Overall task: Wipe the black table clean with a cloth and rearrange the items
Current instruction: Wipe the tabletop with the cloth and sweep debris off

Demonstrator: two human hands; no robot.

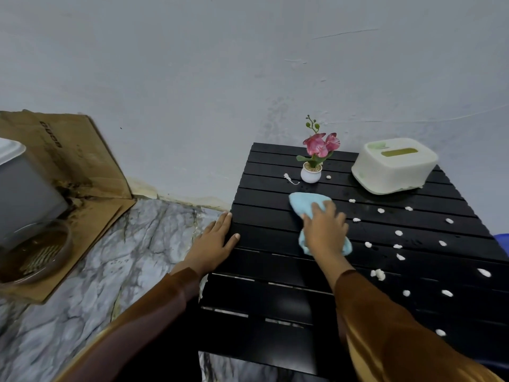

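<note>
1. My right hand (325, 230) presses the cloth (308, 205) flat, fingers spread, mid-table (264, 271).
2. My left hand (214, 241) rests open on the table's left edge.
3. White bits (398, 232) lie scattered to the right.

You are in a home, in a plain room corner: a small black slatted counter (358, 260) stands against a painted wall (192, 64), with a little flower pot (311, 173) and a tissue box (394, 165) on it, above a marble-pattern floor (110, 257).

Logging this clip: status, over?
Right hand presses blue cloth on black table. Left hand flat on table edge. White bits remain right side.
</note>
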